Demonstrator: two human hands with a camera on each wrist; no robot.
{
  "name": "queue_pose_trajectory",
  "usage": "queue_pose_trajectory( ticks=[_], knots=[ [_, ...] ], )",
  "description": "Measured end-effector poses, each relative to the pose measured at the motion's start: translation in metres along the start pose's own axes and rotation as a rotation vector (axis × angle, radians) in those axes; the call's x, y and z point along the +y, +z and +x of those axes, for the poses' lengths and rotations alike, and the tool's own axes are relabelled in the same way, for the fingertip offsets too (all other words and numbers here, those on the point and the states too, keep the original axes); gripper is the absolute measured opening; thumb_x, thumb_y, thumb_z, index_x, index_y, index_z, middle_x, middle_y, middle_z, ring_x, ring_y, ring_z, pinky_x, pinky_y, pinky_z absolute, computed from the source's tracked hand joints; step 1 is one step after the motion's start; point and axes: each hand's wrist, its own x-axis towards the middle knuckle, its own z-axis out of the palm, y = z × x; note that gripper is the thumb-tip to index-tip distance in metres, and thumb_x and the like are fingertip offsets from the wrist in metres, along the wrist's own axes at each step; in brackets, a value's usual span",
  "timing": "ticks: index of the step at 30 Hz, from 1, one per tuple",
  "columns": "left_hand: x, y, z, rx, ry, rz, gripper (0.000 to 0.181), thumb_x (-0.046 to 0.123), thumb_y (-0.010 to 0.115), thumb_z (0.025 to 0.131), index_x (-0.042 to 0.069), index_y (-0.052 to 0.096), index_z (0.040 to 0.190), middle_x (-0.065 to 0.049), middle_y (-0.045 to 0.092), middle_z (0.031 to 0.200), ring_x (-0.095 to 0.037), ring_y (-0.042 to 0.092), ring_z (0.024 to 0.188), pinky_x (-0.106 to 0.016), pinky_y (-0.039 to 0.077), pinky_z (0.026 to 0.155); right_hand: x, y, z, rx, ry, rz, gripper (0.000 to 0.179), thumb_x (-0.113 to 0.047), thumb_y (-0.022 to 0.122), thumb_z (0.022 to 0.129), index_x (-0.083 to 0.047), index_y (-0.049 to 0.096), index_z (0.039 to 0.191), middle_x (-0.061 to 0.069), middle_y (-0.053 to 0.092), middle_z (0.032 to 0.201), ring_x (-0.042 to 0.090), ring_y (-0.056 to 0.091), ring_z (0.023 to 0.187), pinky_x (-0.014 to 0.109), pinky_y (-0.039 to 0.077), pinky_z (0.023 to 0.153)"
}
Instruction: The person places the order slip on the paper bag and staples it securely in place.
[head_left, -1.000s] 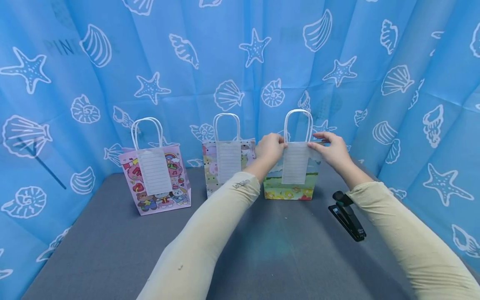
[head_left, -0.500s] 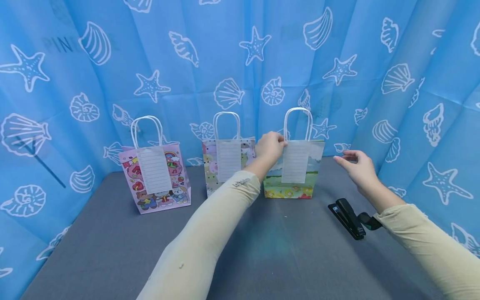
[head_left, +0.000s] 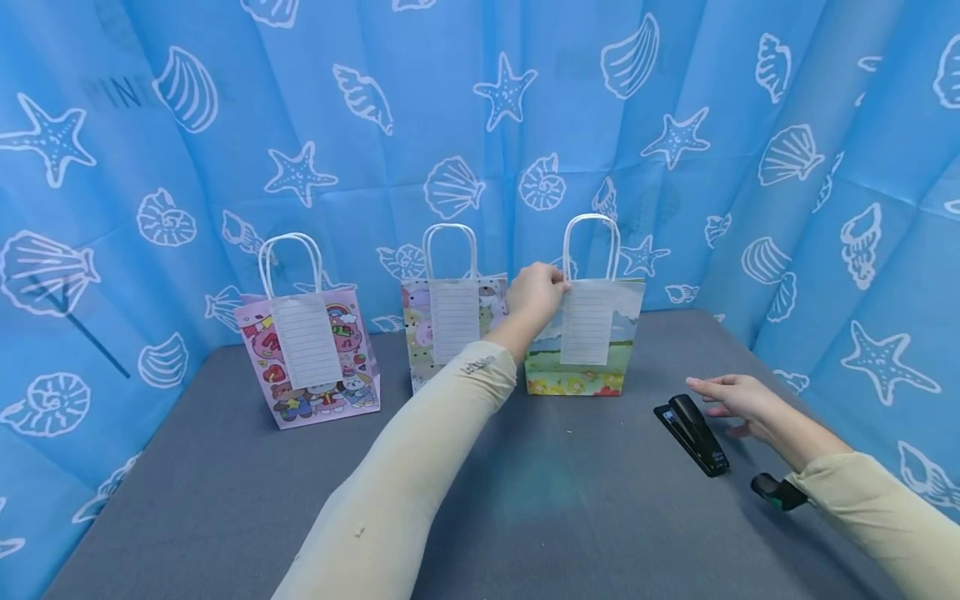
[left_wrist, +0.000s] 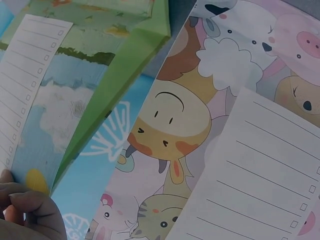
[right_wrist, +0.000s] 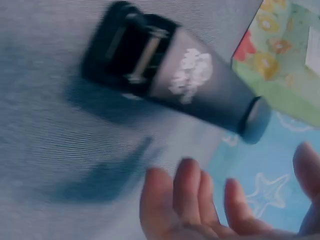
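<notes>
My left hand point(head_left: 536, 292) pinches the lined paper slip point(head_left: 585, 325) at the top left edge of the green meadow paper bag point(head_left: 621, 350), just below its white handle. In the left wrist view, curled fingers point(left_wrist: 32, 207) grip that slip's end; the thumb is partly cut off by the frame. To the right, my right hand point(head_left: 742, 404) hovers beside a black stapler point(head_left: 693, 437) with its fingers spread and nothing held. The right wrist view has the stapler point(right_wrist: 200, 80) lying on the cloth, slightly blurred, with the fingertips apart from it.
A cartoon-animal paper bag point(head_left: 418, 342) stands in the middle and a pink one point(head_left: 262, 358) at the left, each with a lined slip on its front. A blue shell-print curtain point(head_left: 390, 158) hangs behind the grey-covered table point(head_left: 525, 517).
My right hand has let go of the slip's top right corner and moved right and down to the stapler's side. The left hand has kept its hold on the slip and bag edge.
</notes>
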Motion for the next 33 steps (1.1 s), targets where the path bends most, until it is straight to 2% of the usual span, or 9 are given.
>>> queue_pose_trajectory(
  ticks=[4,7,11,16,24,27,28,30,33],
  knots=[
    [0.000,0.000,0.001,-0.012,-0.009,-0.009,0.023,0.037,0.062,0.095,0.026,0.074,0.111,0.009,0.071,0.101,-0.008,0.062,0.078,-0.023,0.046,0.061,0.015,-0.006,0.005,-0.123,0.054,0.019,0.091,-0.049,0.046,0.099,0.023,0.009,0.140,0.043,0.023,0.141,0.055,0.029,0.129,0.053,0.045,0.088],
    [0.000,0.000,0.001,-0.011,-0.008,-0.015,0.023,0.037,0.062,0.095,0.025,0.074,0.110,0.008,0.071,0.100,-0.008,0.061,0.077,-0.023,0.046,0.060,0.025,-0.009,0.009,-0.188,0.072,0.021,0.090,-0.045,0.047,0.100,0.024,0.006,0.140,0.044,0.023,0.140,0.055,0.029,0.129,0.051,0.045,0.089],
    [-0.001,0.000,0.001,0.000,-0.008,-0.009,0.022,0.037,0.062,0.094,0.025,0.075,0.107,0.009,0.071,0.098,-0.008,0.060,0.075,-0.024,0.045,0.062,0.034,-0.010,0.013,-0.222,0.051,-0.044,0.086,-0.045,0.048,0.100,0.026,0.014,0.138,0.044,0.030,0.137,0.053,0.036,0.126,0.049,0.045,0.088],
    [-0.001,0.000,0.000,0.007,-0.004,-0.001,0.023,0.038,0.062,0.094,0.025,0.074,0.108,0.009,0.071,0.099,-0.008,0.061,0.079,-0.024,0.046,0.064,0.032,-0.008,0.012,-0.218,0.025,-0.125,0.083,-0.045,0.049,0.100,0.025,0.025,0.136,0.039,0.045,0.127,0.047,0.048,0.117,0.048,0.047,0.083],
    [-0.002,-0.001,-0.001,0.008,-0.002,-0.022,0.023,0.037,0.062,0.094,0.025,0.074,0.110,0.009,0.072,0.103,-0.007,0.064,0.082,-0.024,0.048,0.065,0.019,0.003,0.002,-0.198,0.027,-0.223,0.092,-0.053,0.049,0.096,0.026,0.023,0.136,0.041,0.039,0.128,0.052,0.042,0.118,0.053,0.046,0.086],
    [-0.002,-0.001,-0.002,0.006,-0.001,-0.025,0.023,0.037,0.062,0.094,0.024,0.075,0.110,0.008,0.072,0.102,-0.008,0.064,0.082,-0.024,0.048,0.065,0.017,0.008,-0.001,-0.176,0.013,-0.237,0.091,-0.052,0.050,0.095,0.026,0.024,0.134,0.041,0.040,0.125,0.049,0.047,0.114,0.049,0.047,0.083],
    [-0.002,-0.001,-0.002,0.005,0.000,-0.026,0.023,0.037,0.062,0.094,0.024,0.075,0.109,0.008,0.072,0.102,-0.008,0.064,0.082,-0.024,0.048,0.065,0.016,0.010,-0.002,-0.165,-0.004,-0.244,0.088,-0.051,0.050,0.095,0.025,0.028,0.132,0.039,0.044,0.119,0.045,0.050,0.107,0.046,0.047,0.079],
    [-0.001,-0.001,-0.003,0.007,-0.001,-0.028,0.023,0.037,0.062,0.094,0.024,0.075,0.108,0.008,0.072,0.101,-0.008,0.063,0.081,-0.024,0.048,0.064,0.016,0.014,-0.003,-0.131,-0.037,-0.252,0.073,-0.049,0.053,0.094,0.019,0.045,0.119,0.028,0.053,0.101,0.034,0.055,0.088,0.038,0.046,0.069],
    [-0.001,-0.001,-0.003,0.012,0.003,-0.032,0.022,0.036,0.062,0.094,0.023,0.075,0.107,0.007,0.072,0.099,-0.008,0.063,0.079,-0.024,0.047,0.063,0.013,0.019,-0.005,-0.082,-0.090,-0.238,0.051,-0.045,0.056,0.094,0.006,0.054,0.096,0.009,0.050,0.084,0.019,0.047,0.073,0.032,0.040,0.060]
  ],
)
